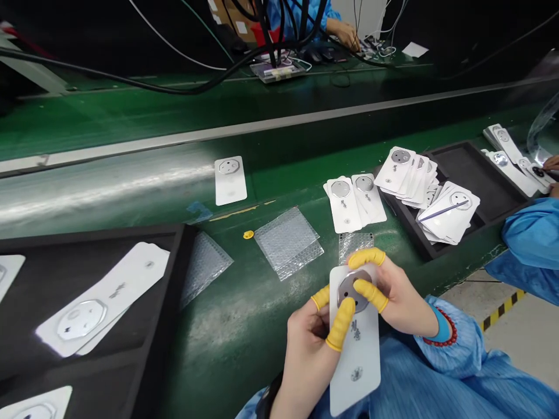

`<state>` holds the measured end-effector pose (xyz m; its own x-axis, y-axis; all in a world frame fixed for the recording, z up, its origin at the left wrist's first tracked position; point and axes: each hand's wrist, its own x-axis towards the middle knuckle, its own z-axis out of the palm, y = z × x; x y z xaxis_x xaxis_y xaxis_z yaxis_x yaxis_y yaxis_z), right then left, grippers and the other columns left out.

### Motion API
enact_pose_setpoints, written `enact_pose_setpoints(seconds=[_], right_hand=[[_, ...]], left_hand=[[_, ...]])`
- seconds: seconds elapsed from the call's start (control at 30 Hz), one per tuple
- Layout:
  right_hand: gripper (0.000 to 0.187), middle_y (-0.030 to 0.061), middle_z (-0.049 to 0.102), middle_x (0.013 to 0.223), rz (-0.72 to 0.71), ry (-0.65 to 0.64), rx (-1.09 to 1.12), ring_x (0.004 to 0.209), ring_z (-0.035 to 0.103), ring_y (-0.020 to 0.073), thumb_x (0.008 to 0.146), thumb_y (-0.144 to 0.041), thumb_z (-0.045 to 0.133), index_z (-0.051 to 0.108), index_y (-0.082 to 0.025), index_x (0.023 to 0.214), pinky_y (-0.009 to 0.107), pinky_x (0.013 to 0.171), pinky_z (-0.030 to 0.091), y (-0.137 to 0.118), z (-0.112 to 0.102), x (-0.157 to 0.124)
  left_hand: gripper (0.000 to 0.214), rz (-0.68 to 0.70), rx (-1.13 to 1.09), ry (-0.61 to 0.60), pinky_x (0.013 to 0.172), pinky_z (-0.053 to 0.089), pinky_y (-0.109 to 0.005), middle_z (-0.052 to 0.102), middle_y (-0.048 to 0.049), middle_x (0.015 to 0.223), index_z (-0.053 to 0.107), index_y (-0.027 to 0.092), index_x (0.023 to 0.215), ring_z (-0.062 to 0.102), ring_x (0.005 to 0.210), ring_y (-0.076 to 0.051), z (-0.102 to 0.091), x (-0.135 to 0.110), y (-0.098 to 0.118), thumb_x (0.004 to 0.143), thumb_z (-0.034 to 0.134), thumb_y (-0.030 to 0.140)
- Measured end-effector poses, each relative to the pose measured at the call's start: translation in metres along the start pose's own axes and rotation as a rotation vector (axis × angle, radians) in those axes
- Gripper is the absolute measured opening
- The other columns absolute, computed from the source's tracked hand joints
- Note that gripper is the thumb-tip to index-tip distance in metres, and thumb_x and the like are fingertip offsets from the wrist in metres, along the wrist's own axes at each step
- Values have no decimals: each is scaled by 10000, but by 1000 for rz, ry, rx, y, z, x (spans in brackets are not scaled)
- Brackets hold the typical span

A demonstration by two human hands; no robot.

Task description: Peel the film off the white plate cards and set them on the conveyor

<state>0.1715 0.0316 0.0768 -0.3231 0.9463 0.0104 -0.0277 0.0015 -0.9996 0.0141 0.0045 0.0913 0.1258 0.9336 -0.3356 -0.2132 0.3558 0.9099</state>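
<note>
Both my hands hold one white rounded panel with a grey octagonal patch near its top. My left hand grips its left edge, thumb lying on the face by the patch. At the upper right, my right hand pinches the panel, its thumb on the octagon and a finger at the top edge. Yellow finger cots cover several fingertips. Just beyond the panel lies a clear plastic piece. Several similar white panels lie fanned out behind it.
A black tray at the right bears stacked panels and a thin purple stick. Another black tray fills the left. Bubble-wrap bags, a yellow finger cot and a lone panel lie between. Co-workers' sleeves appear right and beyond.
</note>
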Motion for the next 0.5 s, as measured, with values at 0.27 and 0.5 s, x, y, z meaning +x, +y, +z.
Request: enact_pose_setpoints(seconds=[0.27, 0.5], right_hand=[[238, 68, 620, 1098, -91, -5, -202, 1003, 610, 164, 921, -157, 501, 517, -197, 1155, 332, 915, 506, 8, 8, 7], [189, 74, 685, 1043, -84, 359, -269, 874, 693, 170, 884, -329, 642, 606, -222, 1036, 291, 759, 583, 3, -85, -53]], left_hand=[[366, 61, 134, 259, 417, 515, -225, 704, -16, 542, 782, 144, 752, 643, 462, -191, -15, 13, -35, 508, 908, 385], [546, 183, 97, 138, 722, 627, -333, 787, -95, 983, 635, 222, 1225, 758, 804, -254, -31, 21, -45, 770, 716, 513]])
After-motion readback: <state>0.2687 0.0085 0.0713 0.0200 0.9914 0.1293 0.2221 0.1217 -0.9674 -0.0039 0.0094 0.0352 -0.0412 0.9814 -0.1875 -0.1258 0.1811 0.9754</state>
